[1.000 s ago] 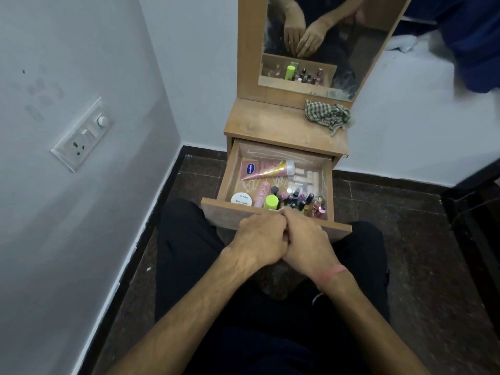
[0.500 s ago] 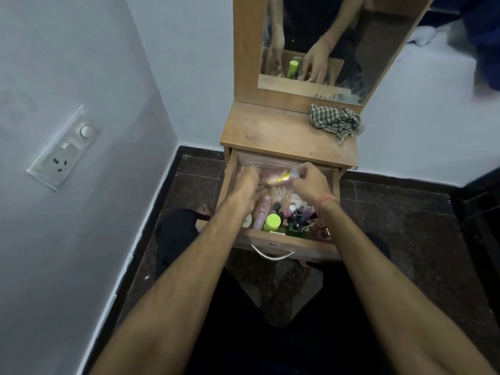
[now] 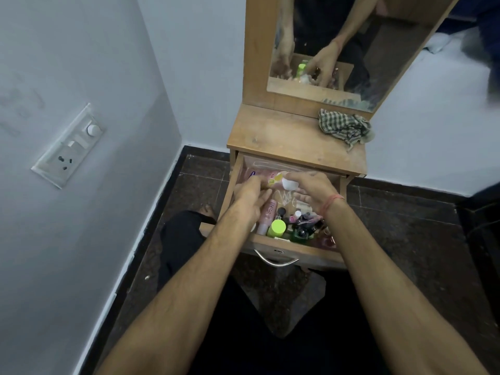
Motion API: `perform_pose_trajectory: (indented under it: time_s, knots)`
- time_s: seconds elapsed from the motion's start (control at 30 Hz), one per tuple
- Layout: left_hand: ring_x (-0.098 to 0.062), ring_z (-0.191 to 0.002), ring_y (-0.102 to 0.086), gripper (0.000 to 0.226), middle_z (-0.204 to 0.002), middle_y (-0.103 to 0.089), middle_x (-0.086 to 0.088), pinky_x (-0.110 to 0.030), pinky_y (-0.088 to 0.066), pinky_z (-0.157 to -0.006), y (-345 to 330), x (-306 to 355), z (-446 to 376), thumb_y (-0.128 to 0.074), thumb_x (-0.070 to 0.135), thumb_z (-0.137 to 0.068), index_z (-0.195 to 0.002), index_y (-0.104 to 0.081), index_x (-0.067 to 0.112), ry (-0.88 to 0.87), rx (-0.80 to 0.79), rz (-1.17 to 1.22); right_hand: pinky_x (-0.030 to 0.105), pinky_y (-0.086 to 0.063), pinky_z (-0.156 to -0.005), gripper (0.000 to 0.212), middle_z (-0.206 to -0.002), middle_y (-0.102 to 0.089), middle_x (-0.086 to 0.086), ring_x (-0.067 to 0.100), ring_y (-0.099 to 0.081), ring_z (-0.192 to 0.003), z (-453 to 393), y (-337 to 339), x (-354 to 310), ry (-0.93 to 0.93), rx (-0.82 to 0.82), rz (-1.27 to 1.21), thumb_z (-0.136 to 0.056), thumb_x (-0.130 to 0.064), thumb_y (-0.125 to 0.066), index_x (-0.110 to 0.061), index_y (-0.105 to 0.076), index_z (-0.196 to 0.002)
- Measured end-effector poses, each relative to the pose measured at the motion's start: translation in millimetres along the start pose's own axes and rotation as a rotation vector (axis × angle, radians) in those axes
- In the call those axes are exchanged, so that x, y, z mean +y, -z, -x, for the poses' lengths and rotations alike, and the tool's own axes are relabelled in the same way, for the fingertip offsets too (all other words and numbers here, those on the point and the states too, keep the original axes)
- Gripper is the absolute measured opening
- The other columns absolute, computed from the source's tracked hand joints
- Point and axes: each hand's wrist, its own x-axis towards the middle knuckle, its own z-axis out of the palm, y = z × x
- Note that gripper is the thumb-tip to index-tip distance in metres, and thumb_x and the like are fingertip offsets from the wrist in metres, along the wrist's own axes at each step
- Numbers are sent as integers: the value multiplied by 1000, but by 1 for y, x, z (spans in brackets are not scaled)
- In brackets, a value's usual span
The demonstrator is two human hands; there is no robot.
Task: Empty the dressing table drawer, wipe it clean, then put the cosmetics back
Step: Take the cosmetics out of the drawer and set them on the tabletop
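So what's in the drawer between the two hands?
In the head view, the big pink tube with the white cap lies between the left hand and right hand, and both hands touch it.

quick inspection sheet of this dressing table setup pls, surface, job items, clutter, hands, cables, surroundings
surface: wooden dressing table top, bare apart from a cloth at its right rear.
job's things: drawer pulled open, still full; pink tube lying across the back, green-capped bottle and small dark bottles along the front; checked cloth crumpled on the top.
clutter: nothing seen outside the drawer.
grippers: left hand and right hand both in the drawer at the pink tube, right fingers at its white cap.
cables: nothing seen.
surroundings: mirror above, switch and socket plate on the left wall, dark tiled floor.
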Motion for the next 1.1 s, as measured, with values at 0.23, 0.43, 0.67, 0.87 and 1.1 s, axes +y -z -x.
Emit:
perform_pose_trajectory:
  time_s: [0.23,0.43,0.67,0.87,1.1]
  knots:
    - [-28,-91,-83,31,-109,-81,-24,-39,-69,-83,10,2,56,-74,-6,-99,-130,-70,-6,135,-259,332,36,-61,-86,34,-116,-77,17,25,-76,-100,67,28,-51,209,-212,261,-87,-8,-87,-3,-72,-117]
    - [-19,-112,-80,41,-122,-82,-5,-37,-65,-98,-4,25,58,-84,2,-93,-132,-74,8,-413,-218,-28,32,-64,-87,50,-118,-76,-2,19,-77,-102,67,17,-81,493,-175,469,-81,-3,-90,-19,-70,-123]
    - [-2,-107,-78,35,-114,-82,12,-26,-63,-98,-39,114,3,-85,3,-94,-125,-78,18,-846,-141,-440,33,-66,-83,37,-88,-80,-4,4,-77,-79,-5,-58,-103,651,120,238,-76,0,-91,-15,-71,-103]
    - [-5,-107,-74,43,-130,-78,4,-25,-62,-98,-58,158,-51,-86,11,-96,-137,-74,16,-924,-20,-685,39,-66,-83,29,-82,-79,-9,9,-78,-78,-66,-96,-127,647,224,259,-76,-8,-86,-25,-74,-96]
    - [1,-90,-66,42,-125,-77,7,-9,-47,-81,-63,163,-78,-87,18,-96,-135,-72,19,-901,66,-805,38,-65,-83,23,-88,-79,-8,17,-77,-86,-101,-107,-126,624,300,401,-78,-22,-88,-26,-74,-97]
